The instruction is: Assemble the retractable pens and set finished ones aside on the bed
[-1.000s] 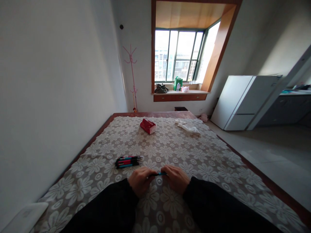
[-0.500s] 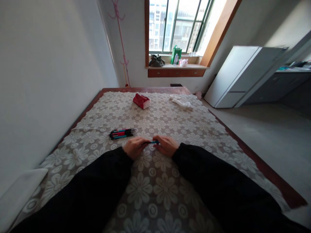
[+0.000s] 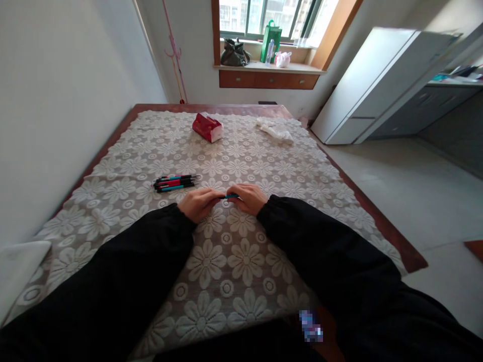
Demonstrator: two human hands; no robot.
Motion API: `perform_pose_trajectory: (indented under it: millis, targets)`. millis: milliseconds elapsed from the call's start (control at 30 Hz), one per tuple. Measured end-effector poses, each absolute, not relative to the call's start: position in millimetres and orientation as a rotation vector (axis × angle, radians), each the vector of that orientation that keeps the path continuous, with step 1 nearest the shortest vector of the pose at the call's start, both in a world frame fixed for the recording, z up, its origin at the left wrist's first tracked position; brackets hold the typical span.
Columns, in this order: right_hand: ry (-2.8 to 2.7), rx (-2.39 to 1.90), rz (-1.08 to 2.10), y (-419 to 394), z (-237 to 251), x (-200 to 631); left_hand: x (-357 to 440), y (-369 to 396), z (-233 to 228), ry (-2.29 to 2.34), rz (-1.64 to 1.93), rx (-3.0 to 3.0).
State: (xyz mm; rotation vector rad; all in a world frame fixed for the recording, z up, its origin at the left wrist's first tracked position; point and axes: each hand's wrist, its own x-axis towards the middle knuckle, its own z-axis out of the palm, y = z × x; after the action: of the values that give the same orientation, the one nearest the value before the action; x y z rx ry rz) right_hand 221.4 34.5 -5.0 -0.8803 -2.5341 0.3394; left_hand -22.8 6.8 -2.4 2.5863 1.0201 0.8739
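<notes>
My left hand (image 3: 198, 203) and my right hand (image 3: 247, 198) meet over a flower-patterned tablecloth (image 3: 245, 166), both pinching one blue pen (image 3: 229, 196) held level between them. Only a short piece of the pen shows between the fingers. Both arms wear black sleeves. A small bundle of red and blue pens (image 3: 174, 182) lies on the cloth just to the left of my left hand, apart from it.
A red tissue pack (image 3: 207, 127) and a crumpled white cloth (image 3: 274, 130) lie at the table's far end. A white wall runs along the left. A white cabinet (image 3: 373, 80) stands on the right, beyond open floor. Bags and a bottle sit on the window sill (image 3: 269, 67).
The view has tilted downward, showing more of my sleeves and the near table. My hands have drawn closer together on the blue pen. The pen bundle has not moved.
</notes>
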Motion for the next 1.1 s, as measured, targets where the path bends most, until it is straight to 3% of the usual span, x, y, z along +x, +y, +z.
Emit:
perform_pose_trajectory:
  millis: [567,900,1100]
  targets:
    - [-2.612,-0.806,0.269,30.3,-3.9,219.4,-22.8,6.6,-2.5,1.121,0.91,2.677]
    - [-2.611,-0.66,-0.179,34.4,-5.5,218.8,-24.2,6.5,1.5,1.059,0.892,2.673]
    - [-2.608,-0.739,-0.087,29.2,-0.2,218.4,-22.5,5.0,3.2,1.025,1.05,2.715]
